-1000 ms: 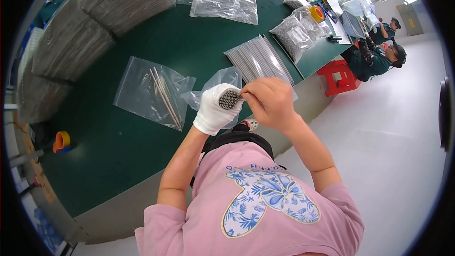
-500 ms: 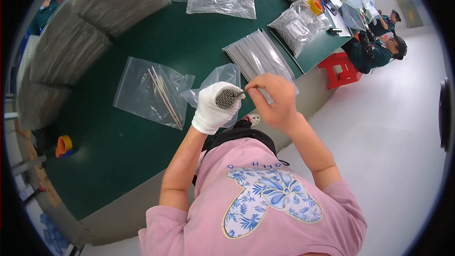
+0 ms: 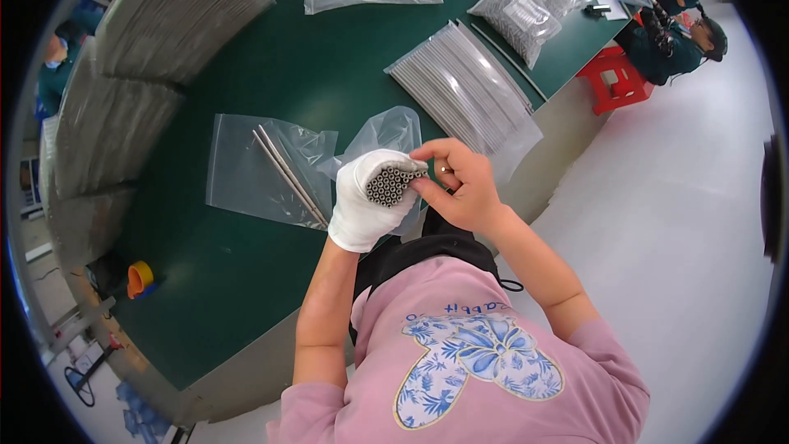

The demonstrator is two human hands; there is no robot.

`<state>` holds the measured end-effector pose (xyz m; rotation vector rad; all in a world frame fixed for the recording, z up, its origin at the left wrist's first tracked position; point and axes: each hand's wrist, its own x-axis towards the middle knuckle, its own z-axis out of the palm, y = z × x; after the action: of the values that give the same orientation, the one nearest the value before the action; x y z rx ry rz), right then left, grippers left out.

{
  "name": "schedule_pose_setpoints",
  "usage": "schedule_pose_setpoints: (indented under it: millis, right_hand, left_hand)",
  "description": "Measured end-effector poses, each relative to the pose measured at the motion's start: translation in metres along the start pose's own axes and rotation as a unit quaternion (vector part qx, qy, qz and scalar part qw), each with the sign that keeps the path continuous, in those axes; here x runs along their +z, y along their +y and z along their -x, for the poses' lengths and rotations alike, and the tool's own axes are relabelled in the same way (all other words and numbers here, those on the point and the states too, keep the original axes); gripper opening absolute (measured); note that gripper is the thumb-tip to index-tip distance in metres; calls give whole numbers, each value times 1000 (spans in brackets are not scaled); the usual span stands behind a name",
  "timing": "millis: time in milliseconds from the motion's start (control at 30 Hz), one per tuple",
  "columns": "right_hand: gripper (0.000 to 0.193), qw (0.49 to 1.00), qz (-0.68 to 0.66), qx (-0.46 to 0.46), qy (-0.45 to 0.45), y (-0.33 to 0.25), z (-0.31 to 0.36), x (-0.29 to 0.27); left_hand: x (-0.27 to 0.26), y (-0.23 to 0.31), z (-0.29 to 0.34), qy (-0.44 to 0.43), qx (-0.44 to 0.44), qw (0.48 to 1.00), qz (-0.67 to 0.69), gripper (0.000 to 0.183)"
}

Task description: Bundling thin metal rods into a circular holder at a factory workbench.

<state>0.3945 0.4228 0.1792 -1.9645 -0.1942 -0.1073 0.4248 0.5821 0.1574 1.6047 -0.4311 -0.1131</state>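
In my white-gloved left hand (image 3: 353, 207) is a bundle of thin metal tubes (image 3: 389, 187), their hollow ends facing up. My bare right hand (image 3: 470, 191) reaches in from the right, thumb and forefinger closed around the tubes at the bundle's right edge. A small shiny spot shows by its curled fingers; I cannot tell what it is. Behind the glove stands a crumpled clear bag (image 3: 396, 127). To its left a flat clear zip bag (image 3: 232, 168) lies on the table, with a few loose tubes (image 3: 289, 174) on or in it.
A clear bag of tubes laid side by side (image 3: 460, 86) lies beyond my right hand on the green table (image 3: 214, 296). Bags of small grey parts (image 3: 518, 12) sit farther right. Tall wrapped stacks (image 3: 177, 20) line the left, near a tape roll (image 3: 140, 279). A person (image 3: 674, 45) sits by a red stool (image 3: 616, 82).
My right thumb and forefinger have moved from the bundle's edge onto the tubes, spaced wider apart. The tube ends have spread toward them. The whole view has shifted slightly.
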Motion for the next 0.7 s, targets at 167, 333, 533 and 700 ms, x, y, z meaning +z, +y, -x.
schedule_pose_setpoints:
  millis: [167, 333, 533, 700]
  right_hand:
    - [77, 997, -24, 67, -23, 50, 20, 2]
    - [100, 970, 142, 157, -116, 108, 43, 56]
    - [40, 943, 224, 230, -87, 103, 17, 91]
    - [35, 994, 68, 86, 20, 135, 70, 82]
  left_hand:
    - [-5, 2, -9, -19, -23, 994, 102, 19]
    - [0, -1, -11, 26, 3, 999, 36, 23]
    - [16, 0, -5, 100, -19, 995, 18, 19]
    - [35, 55, 1, 95, -66, 990, 85, 18]
